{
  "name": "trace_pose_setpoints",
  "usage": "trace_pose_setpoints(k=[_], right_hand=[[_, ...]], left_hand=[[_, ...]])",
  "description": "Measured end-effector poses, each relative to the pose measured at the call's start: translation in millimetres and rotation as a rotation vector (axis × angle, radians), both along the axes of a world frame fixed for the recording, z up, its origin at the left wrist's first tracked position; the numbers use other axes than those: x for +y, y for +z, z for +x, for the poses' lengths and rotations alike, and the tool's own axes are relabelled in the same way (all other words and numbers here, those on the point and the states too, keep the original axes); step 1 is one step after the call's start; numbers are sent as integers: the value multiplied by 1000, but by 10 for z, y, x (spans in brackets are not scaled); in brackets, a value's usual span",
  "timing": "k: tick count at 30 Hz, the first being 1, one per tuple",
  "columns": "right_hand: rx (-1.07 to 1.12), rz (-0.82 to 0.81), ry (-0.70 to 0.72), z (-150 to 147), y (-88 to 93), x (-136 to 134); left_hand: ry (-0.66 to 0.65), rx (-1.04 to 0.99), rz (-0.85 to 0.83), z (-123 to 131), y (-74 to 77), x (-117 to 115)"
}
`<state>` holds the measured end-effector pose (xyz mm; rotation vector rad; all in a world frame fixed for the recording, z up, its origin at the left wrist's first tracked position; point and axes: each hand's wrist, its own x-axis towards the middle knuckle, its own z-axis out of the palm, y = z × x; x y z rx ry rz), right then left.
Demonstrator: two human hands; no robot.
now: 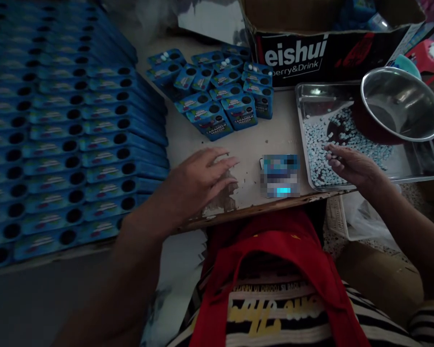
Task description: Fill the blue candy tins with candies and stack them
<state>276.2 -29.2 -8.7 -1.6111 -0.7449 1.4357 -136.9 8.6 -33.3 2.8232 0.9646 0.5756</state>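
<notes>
Taking the small device point(282, 190) with the glowing cyan panel as the dial's centre, a blue pack shape appears at its top, though blur hides the detail. At nine o'clock the left hand point(206, 178) hovers palm down, fingers loosely spread and gripping nothing, over a pale tabletop point(285, 123) with flaking, stained patches and a chipped wooden edge. At three o'clock the right hand point(356, 166) reaches over the shiny rectangular metal tray point(415, 166), its fingers half curled towards the thumb; pale specks show by the fingertips, but I cannot tell whether they are held. Tiny rounded pellets point(316, 168), white and light blue, lie thickly along the tray's near-left part. At two o'clock a round metal bowl point(415, 103), smooth and reflective inside, sits tilted over the tray. Glossy blue wedge-like packs point(238, 108) with dark round spots cluster at eleven o'clock, a few bearing white pellets on top. Tight ridged rows of similar packs point(104, 125) fill ten o'clock. At one o'clock stands a black-printed cardboard carton point(347, 53); at six, a red cloth apron point(282, 241).
</notes>
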Motion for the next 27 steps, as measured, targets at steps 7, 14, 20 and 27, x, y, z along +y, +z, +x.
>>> trace_pose_setpoints(k=[7,14,20,27], right_hand=[[65,-54,23,-374,341,102],[-146,-66,311,-512,623,202],[-363,7,476,-575,742,309],[-785,135,443,-174,520,337]], left_hand=[[20,-77,-188,15,-261,-21],[-12,-178,-289,119,-391,17],[112,-444,-507,483,-488,-96],[135,-646,-686,1012,-625,-155]])
